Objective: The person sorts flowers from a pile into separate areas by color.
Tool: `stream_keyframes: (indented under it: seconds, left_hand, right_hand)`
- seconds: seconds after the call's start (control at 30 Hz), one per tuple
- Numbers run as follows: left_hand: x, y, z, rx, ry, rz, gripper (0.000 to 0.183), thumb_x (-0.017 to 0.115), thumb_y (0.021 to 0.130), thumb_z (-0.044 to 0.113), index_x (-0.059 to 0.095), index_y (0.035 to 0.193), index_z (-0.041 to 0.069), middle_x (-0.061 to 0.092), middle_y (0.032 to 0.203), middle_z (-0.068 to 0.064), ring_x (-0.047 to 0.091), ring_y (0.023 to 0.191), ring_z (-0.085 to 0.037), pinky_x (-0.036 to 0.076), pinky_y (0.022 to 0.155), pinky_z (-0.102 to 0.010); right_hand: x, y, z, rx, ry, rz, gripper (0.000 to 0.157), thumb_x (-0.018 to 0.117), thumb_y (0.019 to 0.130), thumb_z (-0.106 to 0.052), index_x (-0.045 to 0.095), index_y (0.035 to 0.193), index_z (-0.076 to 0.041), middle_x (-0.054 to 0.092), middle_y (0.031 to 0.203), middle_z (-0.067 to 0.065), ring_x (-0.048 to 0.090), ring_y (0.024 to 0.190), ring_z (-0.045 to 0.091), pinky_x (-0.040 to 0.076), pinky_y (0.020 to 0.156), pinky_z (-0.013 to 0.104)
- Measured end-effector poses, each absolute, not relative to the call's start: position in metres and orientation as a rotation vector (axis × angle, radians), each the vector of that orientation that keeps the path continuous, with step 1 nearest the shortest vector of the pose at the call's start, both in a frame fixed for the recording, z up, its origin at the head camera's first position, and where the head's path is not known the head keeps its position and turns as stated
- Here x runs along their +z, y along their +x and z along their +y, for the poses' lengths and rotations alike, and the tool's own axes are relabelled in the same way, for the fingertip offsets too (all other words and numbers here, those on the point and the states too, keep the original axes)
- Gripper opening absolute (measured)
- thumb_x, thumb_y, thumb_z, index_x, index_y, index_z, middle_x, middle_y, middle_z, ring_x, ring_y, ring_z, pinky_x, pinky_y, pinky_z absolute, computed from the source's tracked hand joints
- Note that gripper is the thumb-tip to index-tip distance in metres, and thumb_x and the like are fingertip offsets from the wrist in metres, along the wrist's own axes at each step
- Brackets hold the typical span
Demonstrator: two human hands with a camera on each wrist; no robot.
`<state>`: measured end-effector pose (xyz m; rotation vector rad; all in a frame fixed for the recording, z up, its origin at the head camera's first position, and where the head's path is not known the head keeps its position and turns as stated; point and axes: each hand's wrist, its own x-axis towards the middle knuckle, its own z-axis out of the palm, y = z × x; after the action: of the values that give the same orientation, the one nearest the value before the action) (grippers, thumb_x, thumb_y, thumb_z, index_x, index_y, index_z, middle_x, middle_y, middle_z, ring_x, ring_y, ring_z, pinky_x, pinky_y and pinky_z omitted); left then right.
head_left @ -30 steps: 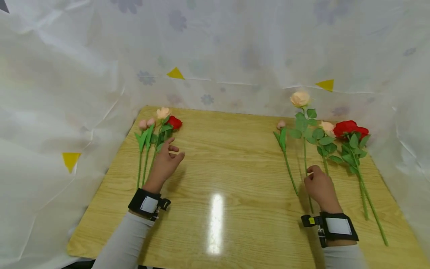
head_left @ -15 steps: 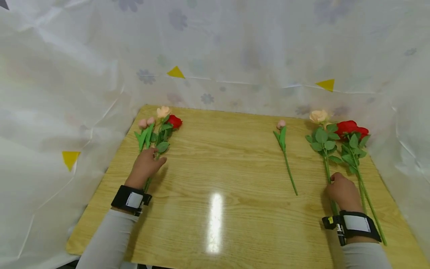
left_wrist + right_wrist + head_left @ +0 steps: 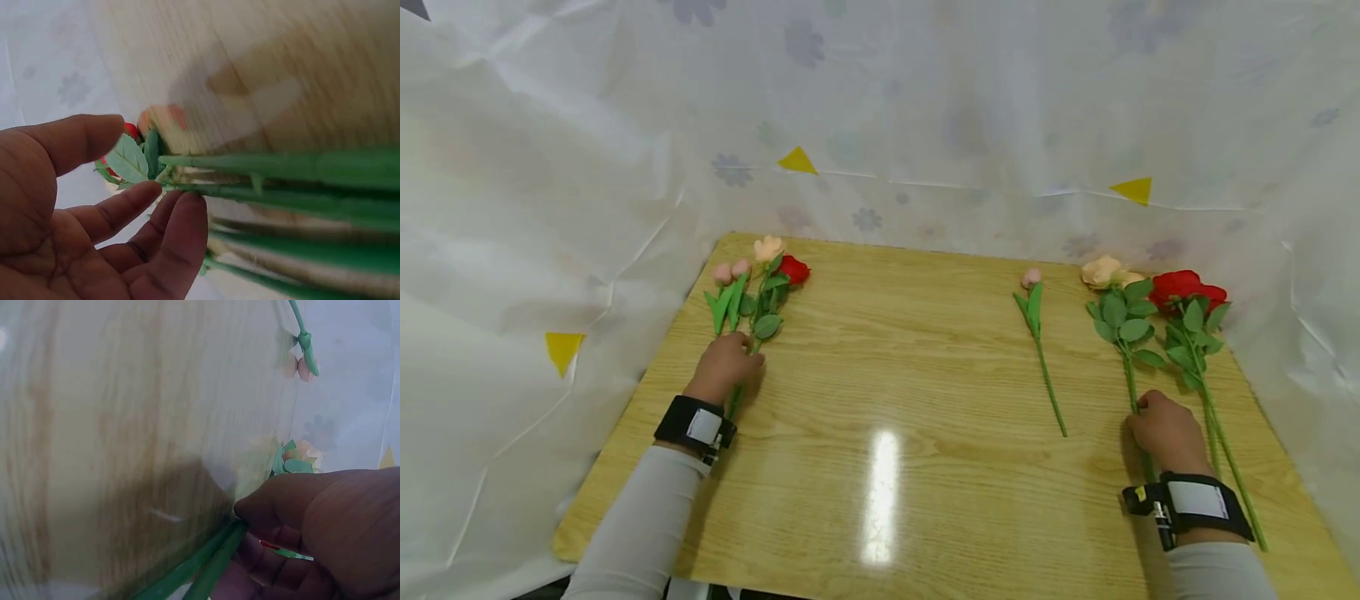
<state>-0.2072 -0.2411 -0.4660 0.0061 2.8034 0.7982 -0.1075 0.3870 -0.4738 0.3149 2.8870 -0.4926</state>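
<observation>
At the table's left, my left hand (image 3: 722, 367) is over a bunch of stems, its thumb held apart from its fingers. In the left wrist view the fingertips touch or nearly touch the green stems (image 3: 281, 199). That bunch has pink tulips (image 3: 723, 274), a peach rose (image 3: 768, 248) and a red rose (image 3: 793, 269). On the right, my right hand (image 3: 1168, 432) pinches a peach rose (image 3: 1101, 272) by its stem (image 3: 215, 562) between thumb and fingers. Its bloom overlaps another peach rose (image 3: 1129, 279), and their stems lie close together.
Red roses (image 3: 1180, 289) with long stems lie right of the right hand. A single pink tulip (image 3: 1032, 279) lies to that hand's left. Floral-patterned sheeting (image 3: 925, 100) with yellow triangles surrounds the wooden table (image 3: 887, 358) at the back and sides.
My right hand has moved right and lowered the peach rose onto the other one. My left hand has drawn back from the leaves, down and left to the stems.
</observation>
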Motion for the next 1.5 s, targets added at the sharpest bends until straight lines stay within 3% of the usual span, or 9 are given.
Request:
stream_keyframes:
  seconds: [0.1,0.2,0.3,0.6,0.83,0.97,1.1,1.27,1.5]
  left_hand:
    - [-0.467,-0.21,-0.245,0.808,0.004,2.799,0.047,0.054,0.09,0.022,0.051,0.124,-0.011,0.054,0.12,-0.033,0.05,0.106,-0.046,0.045,0.087,-0.056]
    - [-0.47,-0.212,-0.251,0.787,-0.061,2.847,0.029,0.052,0.09,0.021,0.06,0.093,-0.007,0.06,0.082,-0.025,0.055,0.075,-0.039,0.048,0.062,-0.045]
    - [-0.473,-0.213,-0.259,0.76,-0.174,2.907,0.023,0.049,0.086,0.018,0.047,0.067,0.005,0.041,0.057,-0.009,0.041,0.052,-0.027,0.033,0.044,-0.035]
    - [-0.485,-0.217,-0.272,0.621,-0.236,2.946,0.021,0.05,0.084,0.009,0.044,0.064,0.008,0.038,0.057,-0.007,0.04,0.051,-0.024,0.031,0.043,-0.034]
    - [-0.48,-0.22,-0.269,0.598,-0.186,2.981,0.018,0.047,0.081,0.001,0.057,0.067,0.004,0.057,0.066,-0.018,0.053,0.056,-0.031,0.041,0.044,-0.041]
    - [-0.479,-0.221,-0.268,0.64,-0.236,2.945,0.024,0.045,0.08,0.0,0.043,0.058,0.009,0.039,0.053,-0.007,0.038,0.047,-0.023,0.032,0.04,-0.034]
    - [-0.477,-0.219,-0.271,0.733,-0.239,2.886,0.011,0.046,0.08,0.003,0.055,0.077,-0.001,0.049,0.065,-0.016,0.043,0.057,-0.028,0.039,0.048,-0.038]
    - [-0.474,-0.217,-0.276,0.846,-0.219,2.793,0.052,0.046,0.087,0.012,0.04,0.134,-0.01,0.05,0.124,-0.035,0.054,0.091,-0.042,0.048,0.071,-0.051]
    - [-0.467,-0.214,-0.265,1.015,-0.226,2.801,0.055,0.043,0.09,0.015,0.034,0.14,-0.004,0.057,0.11,-0.028,0.054,0.079,-0.032,0.043,0.06,-0.039]
  right_hand:
    - [-0.474,-0.108,0.387,-0.496,0.334,2.881,0.046,0.045,0.087,-0.014,0.043,0.118,0.019,0.05,0.11,0.043,0.054,0.082,0.049,0.046,0.059,0.052]
    - [-0.473,-0.107,0.387,-0.512,0.345,2.871,0.048,0.045,0.089,-0.017,0.042,0.12,0.019,0.049,0.111,0.043,0.053,0.084,0.051,0.046,0.06,0.053]
    - [-0.472,-0.106,0.386,-0.534,0.347,2.863,0.05,0.044,0.091,-0.02,0.041,0.122,0.019,0.048,0.112,0.044,0.051,0.087,0.052,0.046,0.062,0.054]
    - [-0.466,-0.1,0.387,-0.564,0.351,2.849,0.06,0.042,0.094,-0.032,0.039,0.124,0.02,0.048,0.112,0.045,0.052,0.088,0.052,0.047,0.063,0.053]
    - [-0.465,-0.095,0.39,-0.587,0.396,2.851,0.062,0.038,0.096,-0.036,0.039,0.123,0.02,0.05,0.109,0.043,0.054,0.081,0.045,0.045,0.06,0.049]
    - [-0.466,-0.093,0.391,-0.577,0.443,2.848,0.065,0.037,0.096,-0.039,0.04,0.124,0.019,0.048,0.112,0.043,0.053,0.084,0.047,0.045,0.062,0.051]
    - [-0.466,-0.091,0.391,-0.584,0.486,2.872,0.066,0.038,0.096,-0.041,0.041,0.124,0.018,0.047,0.114,0.043,0.052,0.086,0.049,0.044,0.063,0.052]
    - [-0.467,-0.09,0.389,-0.614,0.524,2.919,0.064,0.038,0.096,-0.04,0.042,0.123,0.018,0.051,0.112,0.041,0.054,0.083,0.046,0.045,0.059,0.049]
    - [-0.468,-0.091,0.378,-0.697,0.474,3.072,0.055,0.041,0.097,-0.035,0.049,0.118,0.015,0.057,0.103,0.037,0.057,0.071,0.037,0.045,0.053,0.045]
